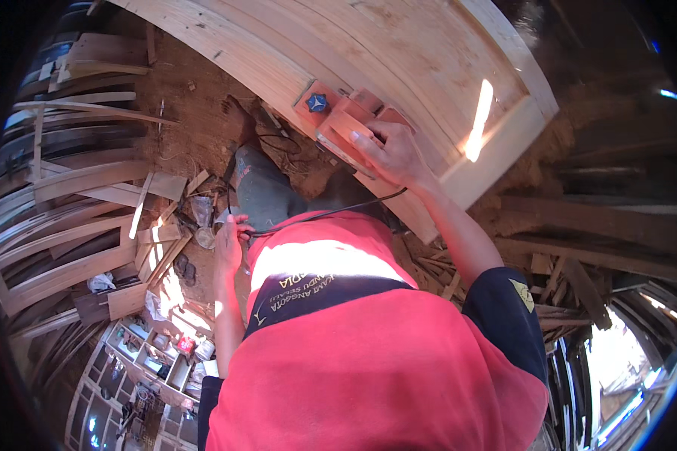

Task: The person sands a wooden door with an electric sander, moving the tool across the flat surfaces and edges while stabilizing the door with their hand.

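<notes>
An orange electric hand planer (351,124) with a blue front knob rests on the near edge of a large wooden door panel (399,45). My right hand (395,152) is wrapped around its rear handle. From the tool's back end a black power cord (331,213) runs left across my waist. My left hand (235,234) is beside my left hip with its fingers bent around the cord. The planer's underside is hidden against the wood.
Stacked boards (75,248) line the left side, with scrap wood and plastic on the dirt floor (192,135). A compartmented shelf (165,368) with small items stands at the lower left. More planks (594,233) lie at the right. Sunlight streaks the panel.
</notes>
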`<state>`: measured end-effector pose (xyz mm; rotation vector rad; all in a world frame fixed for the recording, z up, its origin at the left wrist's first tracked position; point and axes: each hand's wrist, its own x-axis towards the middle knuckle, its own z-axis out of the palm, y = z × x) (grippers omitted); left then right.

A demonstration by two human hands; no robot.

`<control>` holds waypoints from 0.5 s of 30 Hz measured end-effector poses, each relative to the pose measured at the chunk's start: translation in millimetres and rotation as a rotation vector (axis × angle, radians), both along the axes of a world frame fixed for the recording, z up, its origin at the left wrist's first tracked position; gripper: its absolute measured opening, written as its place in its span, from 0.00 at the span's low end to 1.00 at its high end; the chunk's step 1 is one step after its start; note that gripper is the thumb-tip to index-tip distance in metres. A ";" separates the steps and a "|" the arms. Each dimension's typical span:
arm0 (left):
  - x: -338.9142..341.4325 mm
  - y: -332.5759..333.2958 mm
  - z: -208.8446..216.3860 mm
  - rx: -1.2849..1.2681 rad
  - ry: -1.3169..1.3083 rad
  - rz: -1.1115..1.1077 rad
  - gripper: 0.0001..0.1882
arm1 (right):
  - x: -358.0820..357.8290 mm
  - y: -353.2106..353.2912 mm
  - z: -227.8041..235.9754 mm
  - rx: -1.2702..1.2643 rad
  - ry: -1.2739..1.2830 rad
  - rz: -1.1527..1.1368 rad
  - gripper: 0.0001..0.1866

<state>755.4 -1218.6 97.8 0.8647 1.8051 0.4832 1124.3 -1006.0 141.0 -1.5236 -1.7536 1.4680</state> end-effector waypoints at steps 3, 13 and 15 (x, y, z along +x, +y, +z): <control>-47.4 31.2 -13.5 -0.016 0.015 0.059 0.36 | -55.9 48.9 -11.0 0.059 0.022 0.035 0.24; -243.9 212.6 -107.6 -0.094 -0.070 -0.049 0.35 | -252.5 221.7 -14.0 0.092 0.048 0.053 0.25; -287.1 257.5 -113.2 -0.153 -0.181 0.054 0.36 | -290.4 255.6 -9.8 -0.113 0.059 0.036 0.27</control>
